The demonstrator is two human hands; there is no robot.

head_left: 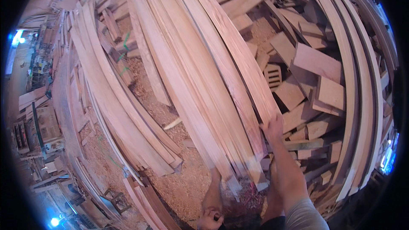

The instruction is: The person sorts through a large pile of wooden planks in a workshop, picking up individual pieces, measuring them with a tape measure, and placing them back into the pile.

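Observation:
My right hand [272, 128] reaches forward from the lower right and is closed on the near end of a long reddish plank [247, 57]. This plank lies along the right side of a row of long pale boards [187, 64] that run away from me. My left hand [210, 219] is low at the bottom edge, close to my leg, apart from the boards. Its fingers look curled, and a small dark spot shows between them; what it holds, if anything, is not clear.
A heap of wood offcuts [317, 61] lies to the right, beside more long boards [353, 59]. On the left are further planks [123, 119] over sawdust [187, 194]. A slotted wooden piece [272, 76] sits in the heap. Shelves and tools crowd the far left.

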